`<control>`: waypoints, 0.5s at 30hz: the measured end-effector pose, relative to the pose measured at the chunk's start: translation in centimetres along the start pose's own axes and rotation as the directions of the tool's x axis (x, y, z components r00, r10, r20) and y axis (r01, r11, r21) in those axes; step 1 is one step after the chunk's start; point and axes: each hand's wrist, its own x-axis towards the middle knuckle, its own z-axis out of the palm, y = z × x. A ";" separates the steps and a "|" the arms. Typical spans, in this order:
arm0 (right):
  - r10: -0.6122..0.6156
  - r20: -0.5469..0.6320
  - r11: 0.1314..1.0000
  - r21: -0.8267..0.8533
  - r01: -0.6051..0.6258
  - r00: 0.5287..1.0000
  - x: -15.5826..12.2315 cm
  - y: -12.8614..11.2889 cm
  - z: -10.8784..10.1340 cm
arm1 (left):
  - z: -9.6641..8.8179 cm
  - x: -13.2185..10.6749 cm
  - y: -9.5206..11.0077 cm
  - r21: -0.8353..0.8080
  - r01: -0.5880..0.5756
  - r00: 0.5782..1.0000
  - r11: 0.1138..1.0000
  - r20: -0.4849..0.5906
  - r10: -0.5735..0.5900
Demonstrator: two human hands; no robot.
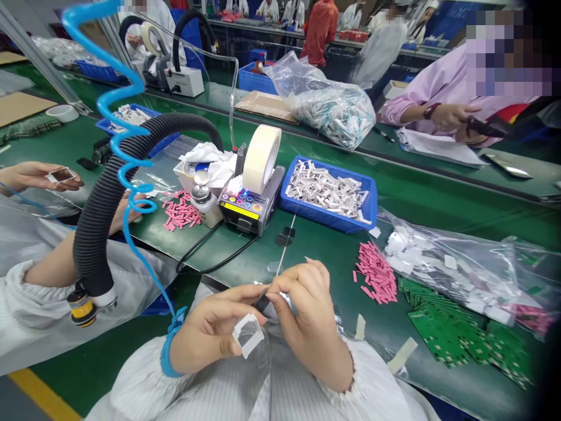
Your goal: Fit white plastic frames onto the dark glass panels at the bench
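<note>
My left hand point(210, 330) is closed around a small square white frame part with a dark middle point(248, 334), held close to my body at the table's near edge. My right hand point(307, 310) meets it from the right, with fingers pinched on a thin dark item point(263, 299) at the top of the left hand; I cannot make out what it is. A blue wrist strap point(169, 348) circles my left wrist, and its blue coiled cord point(127, 169) rises to the upper left.
A tape dispenser with a white roll point(258, 187), a blue bin of white parts point(328, 193), pink strips point(377, 275), green circuit boards point(451, 333) and plastic bags point(464, 269) lie on the green table. A black hose point(109, 193) arches left. A co-worker's hands point(39, 175) work at left; another person's hand point(451, 114) is opposite.
</note>
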 end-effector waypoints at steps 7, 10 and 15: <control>0.015 0.002 1.000 0.018 -0.015 1.000 0.0 0.2 0.0 | 0.2 0.0 -0.2 -0.036 0.025 0.999 0.999 0.025 -0.024; -0.021 0.045 1.000 0.017 0.020 0.999 -0.1 -0.2 -0.1 | 0.3 0.1 -0.5 -0.087 0.057 0.998 0.995 -0.030 -0.060; -0.056 0.163 0.992 0.119 0.037 0.985 -1.3 0.7 -0.8 | -0.1 0.6 -1.4 -0.501 0.064 0.965 0.863 -0.189 -0.181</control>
